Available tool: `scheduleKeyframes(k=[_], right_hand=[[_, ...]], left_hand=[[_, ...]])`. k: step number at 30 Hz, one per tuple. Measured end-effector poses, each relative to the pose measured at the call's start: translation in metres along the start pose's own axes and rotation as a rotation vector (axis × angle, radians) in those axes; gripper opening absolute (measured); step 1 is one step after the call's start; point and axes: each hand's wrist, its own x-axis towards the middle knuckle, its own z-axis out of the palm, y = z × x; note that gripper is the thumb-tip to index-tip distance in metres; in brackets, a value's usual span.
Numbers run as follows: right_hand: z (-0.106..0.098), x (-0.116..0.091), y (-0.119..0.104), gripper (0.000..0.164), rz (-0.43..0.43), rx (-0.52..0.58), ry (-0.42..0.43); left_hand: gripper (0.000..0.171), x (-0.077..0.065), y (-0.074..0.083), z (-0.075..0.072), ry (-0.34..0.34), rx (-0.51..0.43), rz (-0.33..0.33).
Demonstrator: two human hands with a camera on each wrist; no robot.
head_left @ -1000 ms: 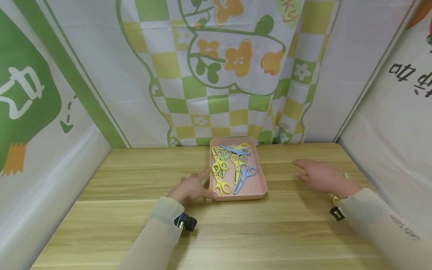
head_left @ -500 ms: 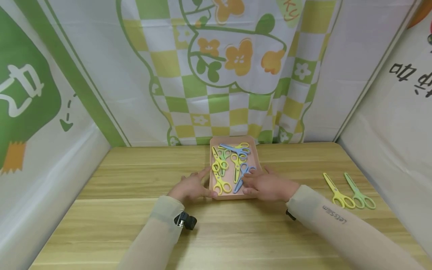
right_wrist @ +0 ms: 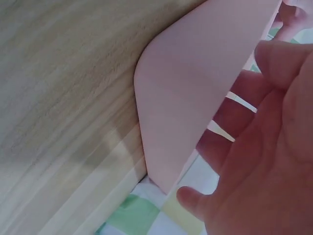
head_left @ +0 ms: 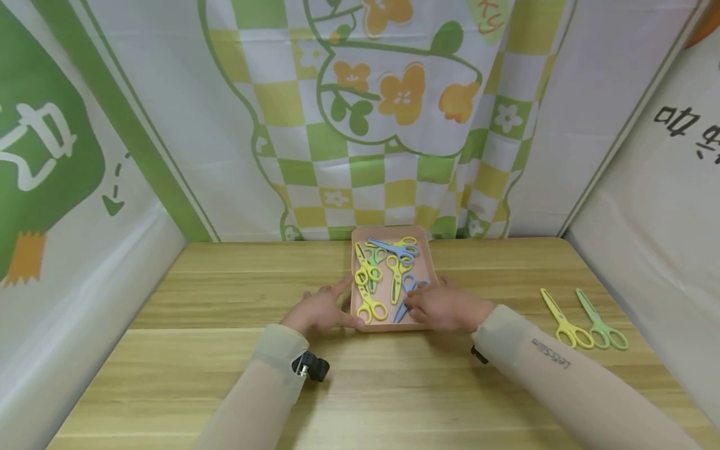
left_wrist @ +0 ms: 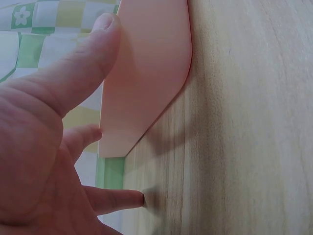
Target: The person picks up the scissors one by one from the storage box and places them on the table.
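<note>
A shallow pink tray point(head_left: 433, 294) holds several yellow, green and blue scissors. My left hand point(head_left: 319, 312) steadies its near-left corner with spread, mostly straight fingers; in the left wrist view the thumb point(left_wrist: 90, 61) lies at the rim. Over the tray's right rim reaches my right hand point(head_left: 447, 306), its fingertips down on the blue scissors point(head_left: 402, 311), which they partly cover. In the right wrist view, the tray wall hides the ends of the fingers point(right_wrist: 234, 117), and whether they pinch the scissors does not show. Another blue pair point(head_left: 394, 248) lies at the tray's back.
Yellow scissors point(head_left: 562, 322) and green scissors point(head_left: 599, 322) lie side by side on the wooden table point(head_left: 382, 400) at the right. A checked cloth point(head_left: 360, 169) hangs right behind the tray, and printed cloth walls close off both sides.
My right hand has come from above the table's right side leftward into the tray, onto the blue scissors, which have shifted slightly. The left hand has stayed at the tray's corner.
</note>
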Motion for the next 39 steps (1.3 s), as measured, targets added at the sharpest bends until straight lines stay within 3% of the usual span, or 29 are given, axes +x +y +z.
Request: scheduleKeyframes(k=[4, 7, 12, 17, 21, 28, 34, 39], right_hand=[[-0.001, 0.002, 0.001, 0.031, -0.011, -0.007, -0.004], [-0.004, 0.006, 0.003, 0.02, -0.011, 0.005, 0.066], [-0.013, 0.014, 0.013, 0.032, 0.063, -0.001, 0.135], [-0.02, 0.026, 0.023, 0.042, 0.126, 0.027, 0.046], [-0.023, 0.03, 0.023, 0.068, 0.146, -0.024, -0.035], [-0.02, 0.035, 0.024, 0.04, 0.163, -0.02, -0.071], [-0.018, 0.042, 0.031, 0.043, 0.146, -0.013, -0.008], [-0.015, 0.044, 0.034, 0.041, 0.173, -0.026, -0.032]], left_hand=[[0.11, 0.0, 0.0, 0.0, 0.0, -0.007, 0.006], [0.11, -0.001, 0.0, 0.001, -0.001, -0.005, 0.009], [0.11, -0.001, 0.0, 0.0, 0.0, 0.002, 0.008], [0.11, -0.002, 0.0, -0.001, 0.004, 0.01, 0.001], [0.11, -0.002, 0.001, -0.001, 0.002, 0.009, 0.007], [0.109, -0.001, 0.0, 0.001, 0.0, 0.006, 0.008], [0.11, -0.001, -0.001, 0.001, 0.005, -0.009, 0.001], [0.109, -0.001, -0.001, 0.0, 0.005, -0.015, 0.004]])
